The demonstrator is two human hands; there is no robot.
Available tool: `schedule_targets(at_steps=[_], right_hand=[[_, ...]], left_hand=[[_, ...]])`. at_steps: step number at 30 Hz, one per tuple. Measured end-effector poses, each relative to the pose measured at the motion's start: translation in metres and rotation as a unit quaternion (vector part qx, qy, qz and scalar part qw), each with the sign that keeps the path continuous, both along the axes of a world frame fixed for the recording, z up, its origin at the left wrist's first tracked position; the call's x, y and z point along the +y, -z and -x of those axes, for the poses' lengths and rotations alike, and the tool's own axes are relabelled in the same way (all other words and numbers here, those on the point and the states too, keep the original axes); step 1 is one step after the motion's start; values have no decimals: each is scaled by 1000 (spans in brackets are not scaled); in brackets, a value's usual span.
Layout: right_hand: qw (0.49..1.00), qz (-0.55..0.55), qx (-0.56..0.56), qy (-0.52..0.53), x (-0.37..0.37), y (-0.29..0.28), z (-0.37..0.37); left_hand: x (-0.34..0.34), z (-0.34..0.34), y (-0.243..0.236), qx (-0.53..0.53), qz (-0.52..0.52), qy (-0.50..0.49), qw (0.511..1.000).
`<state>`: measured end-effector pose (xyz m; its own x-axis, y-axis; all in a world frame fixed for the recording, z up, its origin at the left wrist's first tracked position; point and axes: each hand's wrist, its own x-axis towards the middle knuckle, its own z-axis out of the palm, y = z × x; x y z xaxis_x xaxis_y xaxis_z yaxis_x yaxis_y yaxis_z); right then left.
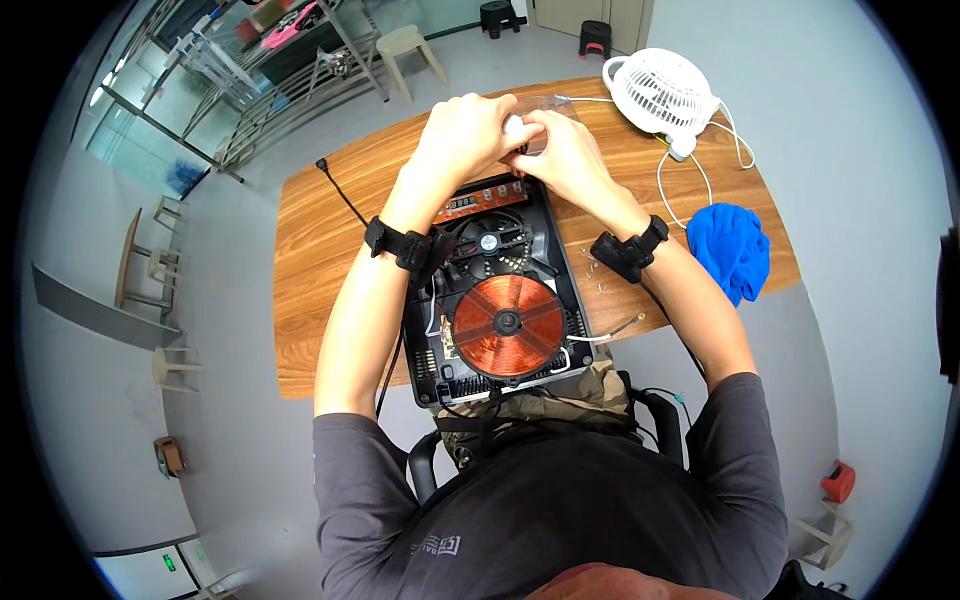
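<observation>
An opened induction cooker (424, 370) lies at the table's near edge, its copper coil (510, 345), black cooling fan (490, 243) and small orange circuit board (468, 206) exposed. Beyond its far edge, my left hand (463, 137) and my right hand (572, 160) meet, both with fingers closed. Between their fingertips shows a small white rounded piece (513, 125) with something dark below it; its kind is too hidden to tell. A clear plastic sheet or box (548, 102) shows just behind the hands. Both wrists wear black strapped devices.
Several small screws (601, 287) lie right of the cooker, near a loose wire end (640, 318). A white fan (665, 90) with its cord stands far right, above a blue cloth (730, 250). A black cable plug (322, 164) sits far left. Stools (405, 45) stand beyond the table.
</observation>
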<state>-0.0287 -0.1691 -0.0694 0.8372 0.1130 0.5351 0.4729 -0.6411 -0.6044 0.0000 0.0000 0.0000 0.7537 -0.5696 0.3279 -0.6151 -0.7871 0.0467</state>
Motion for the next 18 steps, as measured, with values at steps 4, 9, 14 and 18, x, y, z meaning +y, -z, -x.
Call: schedule_targets(at_steps=[4,9,14,18], right_hand=[[998,-19,43,-50,-14,-5,-1],[997,-20,51,-52,-13,-6,-3],[999,35,24,-27,-11,1,-6],[999,16,33,-31,-7,-4,-3]], left_hand=[[-10,5,6,2,28,-9,1000],[2,-3,18,-32,78,85,993],[0,-5,15,-2,71,65,995],[-4,-2,11,13,68,22,997]])
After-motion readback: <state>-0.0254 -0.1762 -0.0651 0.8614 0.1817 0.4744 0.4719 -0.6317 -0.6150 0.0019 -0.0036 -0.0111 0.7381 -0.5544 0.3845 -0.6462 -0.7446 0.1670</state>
